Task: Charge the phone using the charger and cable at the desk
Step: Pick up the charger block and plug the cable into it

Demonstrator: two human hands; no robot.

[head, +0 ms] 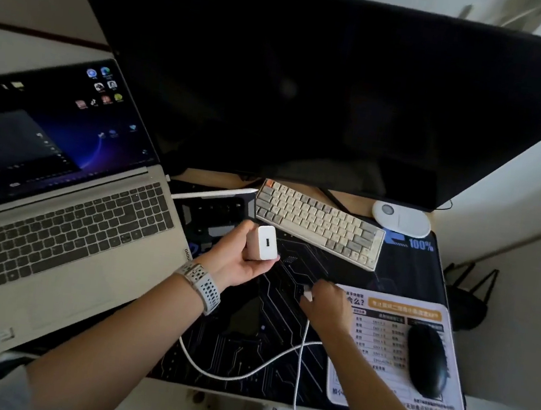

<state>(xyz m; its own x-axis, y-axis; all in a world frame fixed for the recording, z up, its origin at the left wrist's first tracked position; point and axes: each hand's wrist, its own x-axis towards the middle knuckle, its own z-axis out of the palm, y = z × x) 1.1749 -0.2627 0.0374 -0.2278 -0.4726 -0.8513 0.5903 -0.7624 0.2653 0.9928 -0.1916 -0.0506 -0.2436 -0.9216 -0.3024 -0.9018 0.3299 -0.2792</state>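
Note:
My left hand (238, 262) grips a white charger block (266, 243) above the dark desk mat, its USB port facing up toward me. A little to the right and lower, my right hand (325, 305) pinches the white plug (307, 293) of a white cable (241, 371). The cable loops across the mat and runs off the front edge of the desk. Plug and charger are apart. No phone is recognisable in view; a dark flat object (213, 211) lies on the mat behind the charger.
An open laptop (63, 240) stands at the left, a large dark monitor (310, 90) at the back. A small keyboard (317, 226) lies under the monitor, a white round device (400, 219) to its right. A black mouse (427, 360) rests on a printed pad (390, 383).

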